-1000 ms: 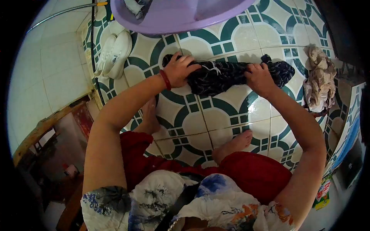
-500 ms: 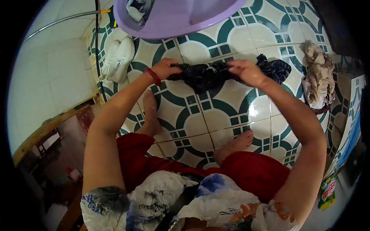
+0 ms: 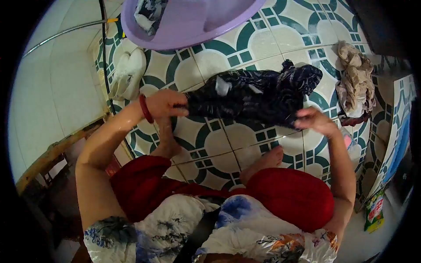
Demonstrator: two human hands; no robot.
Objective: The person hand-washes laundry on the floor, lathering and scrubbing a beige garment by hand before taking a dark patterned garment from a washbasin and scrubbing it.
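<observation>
A dark navy garment (image 3: 258,101) with a pale pattern lies spread over the tiled floor; its exact kind does not show. Two small white patches stand out on its upper side. My left hand (image 3: 165,105), with a dark red bangle at the wrist, is closed on the garment's left edge. At the lower right corner, the fingers of my right hand (image 3: 316,121) pinch the fabric, slightly blurred. Part of the garment stays bunched at its upper right.
A purple basin (image 3: 184,37) with wet dark-and-white cloth (image 3: 150,15) stands ahead. White shoes (image 3: 128,74) are at the left by the wall. A beige cloth heap (image 3: 356,81) lies to the right, beside a cabinet (image 3: 390,127). A green packet (image 3: 374,212) is at lower right.
The garment was bunched between my hands and is now spread wider and flatter. My hands have moved apart and closer to me, the left going left and the right going right.
</observation>
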